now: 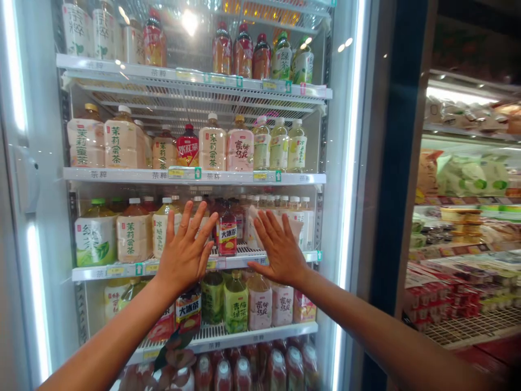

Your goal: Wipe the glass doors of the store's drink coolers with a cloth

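Both hands are raised in front of a lit drinks fridge, fingers stretched out. My left hand (185,247) is spread open and holds nothing; it hides part of the third shelf's bottles. My right hand (280,247) is open too, its thumb pointing left, with nothing in it. Whether either palm touches the glass I cannot tell. Between the hands stands a dark red bottle of iced tea (227,231). A bottle with a green cap (96,233) and a pale tea bottle (133,231) are left of my left hand.
Bottles fill further shelves, among them a pink-labelled bottle (240,146) and a green tea bottle (236,304). A light strip (348,195) runs down the right side of the fridge. Farther right, an open chiller shelf (468,326) holds packaged food.
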Tool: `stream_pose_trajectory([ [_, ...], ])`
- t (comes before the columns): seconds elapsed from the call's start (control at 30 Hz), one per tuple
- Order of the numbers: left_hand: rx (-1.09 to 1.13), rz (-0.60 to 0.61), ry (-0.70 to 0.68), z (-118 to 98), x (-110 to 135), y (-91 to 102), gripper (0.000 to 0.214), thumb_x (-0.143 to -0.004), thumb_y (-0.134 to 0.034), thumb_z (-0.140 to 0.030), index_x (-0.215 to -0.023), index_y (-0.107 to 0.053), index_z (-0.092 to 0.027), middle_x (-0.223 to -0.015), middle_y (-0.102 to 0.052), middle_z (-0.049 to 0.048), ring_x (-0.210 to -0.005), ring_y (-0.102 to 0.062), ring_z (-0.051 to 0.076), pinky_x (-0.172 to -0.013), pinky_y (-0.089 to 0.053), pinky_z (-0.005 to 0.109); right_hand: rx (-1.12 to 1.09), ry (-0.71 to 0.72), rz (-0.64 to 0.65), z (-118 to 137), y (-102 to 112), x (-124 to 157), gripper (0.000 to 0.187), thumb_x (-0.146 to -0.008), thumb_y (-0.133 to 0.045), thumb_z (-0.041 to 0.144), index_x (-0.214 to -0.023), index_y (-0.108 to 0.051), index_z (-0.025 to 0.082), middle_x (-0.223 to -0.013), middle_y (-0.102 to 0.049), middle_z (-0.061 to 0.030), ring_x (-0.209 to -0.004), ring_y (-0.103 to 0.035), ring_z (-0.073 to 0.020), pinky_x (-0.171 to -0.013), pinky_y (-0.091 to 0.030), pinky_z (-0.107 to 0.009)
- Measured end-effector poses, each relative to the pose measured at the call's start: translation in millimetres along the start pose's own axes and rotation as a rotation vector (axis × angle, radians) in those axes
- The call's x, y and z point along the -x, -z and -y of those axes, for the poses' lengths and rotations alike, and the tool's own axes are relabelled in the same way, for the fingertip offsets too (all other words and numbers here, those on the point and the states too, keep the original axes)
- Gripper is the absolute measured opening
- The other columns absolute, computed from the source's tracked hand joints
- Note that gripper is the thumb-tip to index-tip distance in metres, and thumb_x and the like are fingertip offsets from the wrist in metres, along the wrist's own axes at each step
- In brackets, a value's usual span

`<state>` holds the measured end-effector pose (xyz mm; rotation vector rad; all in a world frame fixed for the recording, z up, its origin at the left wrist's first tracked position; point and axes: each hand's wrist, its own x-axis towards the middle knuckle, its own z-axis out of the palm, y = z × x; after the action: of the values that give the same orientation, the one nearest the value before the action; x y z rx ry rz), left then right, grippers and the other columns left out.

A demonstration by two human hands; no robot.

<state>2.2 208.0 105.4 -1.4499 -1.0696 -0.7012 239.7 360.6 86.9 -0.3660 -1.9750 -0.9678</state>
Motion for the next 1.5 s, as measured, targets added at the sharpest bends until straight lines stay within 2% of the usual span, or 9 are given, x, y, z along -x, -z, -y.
stream_pose_trajectory([
  [0.13, -0.010, 0.000, 0.005, 9.2, 3.5, 11.9, 0.071, -0.100, -0.049, -0.028, -0.163, -0.018, -0.024, -0.173, -0.009, 0.0052, -0.161, -0.002, 0.028, -0.130, 0.002, 0.055, 0.006, 0.033, 0.027, 8.1, 0.1, 1.0, 0.100, -0.097, -0.032, 0.076, -0.165, 0.006, 0.014, -0.173, -0.009, -0.0136, -0.161, -0.004, -0.0305, -0.129, -0.006, -0.060],
  [0.33, -0.046, 0.012, 0.011, 32.4, 9.8, 22.9, 0.072, -0.100, -0.049, -0.029, -0.164, -0.016, -0.024, -0.173, -0.009, 0.0063, -0.161, 0.000, 0.028, -0.130, 0.004, 0.056, 0.070, -0.004, -0.051, 6.1, 11.9, -115.4, 0.102, -0.095, -0.024, 0.080, -0.161, 0.019, 0.015, -0.173, -0.008, -0.0126, -0.161, -0.001, -0.0289, -0.129, -0.005, -0.060],
  [0.43, -0.050, 0.023, 0.027, 41.1, 18.1, 23.1, 0.072, -0.101, -0.048, -0.030, -0.164, -0.014, -0.026, -0.173, -0.008, 0.0054, -0.161, -0.001, 0.028, -0.130, 0.004, 0.056, 0.094, -0.080, -0.092, 16.7, 10.8, -146.6, 0.105, -0.095, -0.022, 0.081, -0.161, 0.021, 0.011, -0.173, -0.005, -0.0151, -0.161, 0.001, -0.0299, -0.128, -0.004, -0.060],
  [0.53, -0.044, 0.040, 0.053, 45.9, 30.3, 22.9, 0.071, -0.101, -0.048, -0.030, -0.164, -0.015, -0.028, -0.174, -0.008, 0.0044, -0.161, -0.002, 0.028, -0.130, 0.003, 0.056, 0.084, -0.093, -0.087, 37.9, 3.8, -135.4, 0.108, -0.094, -0.025, 0.081, -0.161, 0.019, 0.009, -0.173, -0.005, -0.0164, -0.161, 0.003, -0.0307, -0.128, -0.005, -0.061],
  [0.8, -0.039, 0.060, 0.094, 52.5, 57.2, 35.2, 0.073, -0.100, -0.048, -0.027, -0.164, -0.013, -0.029, -0.173, -0.011, 0.0047, -0.161, -0.004, 0.028, -0.130, 0.001, 0.056, -0.045, 0.023, -0.041, 115.9, -21.6, -48.1, 0.106, -0.093, -0.038, 0.080, -0.165, -0.004, 0.009, -0.171, -0.020, -0.0151, -0.161, -0.005, -0.0305, -0.129, -0.002, -0.058],
  [0.9, -0.049, 0.046, 0.092, 58.0, 56.6, 39.2, 0.074, -0.100, -0.049, -0.026, -0.164, -0.013, -0.029, -0.173, -0.012, 0.0051, -0.161, -0.004, 0.028, -0.130, 0.002, 0.055, -0.066, 0.040, -0.040, 116.2, -19.2, -68.0, 0.105, -0.094, -0.040, 0.077, -0.165, -0.003, 0.010, -0.171, -0.019, -0.0141, -0.161, -0.005, -0.0294, -0.130, -0.004, -0.059],
  [1.1, -0.063, 0.024, 0.100, 71.2, 52.8, 38.6, 0.074, -0.100, -0.049, -0.028, -0.164, -0.013, -0.029, -0.173, -0.012, 0.0057, -0.161, -0.002, 0.027, -0.130, 0.003, 0.055, -0.062, -0.018, -0.129, 102.1, -5.3, -153.3, 0.100, -0.097, -0.034, 0.074, -0.164, 0.008, 0.013, -0.172, -0.011, -0.0122, -0.161, -0.002, -0.0281, -0.130, -0.001, -0.058],
  [1.23, -0.084, 0.055, 0.111, 75.1, 61.2, 35.8, 0.073, -0.100, -0.050, -0.026, -0.164, -0.015, -0.028, -0.173, -0.011, 0.0064, -0.161, -0.001, 0.027, -0.130, 0.003, 0.056, -0.084, -0.055, -0.163, 108.5, -7.2, -162.7, 0.100, -0.098, -0.033, 0.074, -0.164, 0.010, 0.012, -0.172, -0.011, -0.0128, -0.161, -0.002, -0.0285, -0.129, -0.002, -0.059],
  [1.5, -0.065, 0.110, 0.166, 60.6, 87.2, 41.1, 0.073, -0.099, -0.050, -0.024, -0.164, -0.016, -0.029, -0.173, -0.013, 0.0067, -0.161, -0.001, 0.027, -0.130, 0.002, 0.056, -0.123, 0.025, -0.052, 174.7, -34.6, -45.0, 0.096, -0.097, -0.038, 0.073, -0.164, -0.016, 0.009, -0.171, -0.020, -0.0108, -0.161, 0.000, -0.0272, -0.131, 0.004, -0.054],
])
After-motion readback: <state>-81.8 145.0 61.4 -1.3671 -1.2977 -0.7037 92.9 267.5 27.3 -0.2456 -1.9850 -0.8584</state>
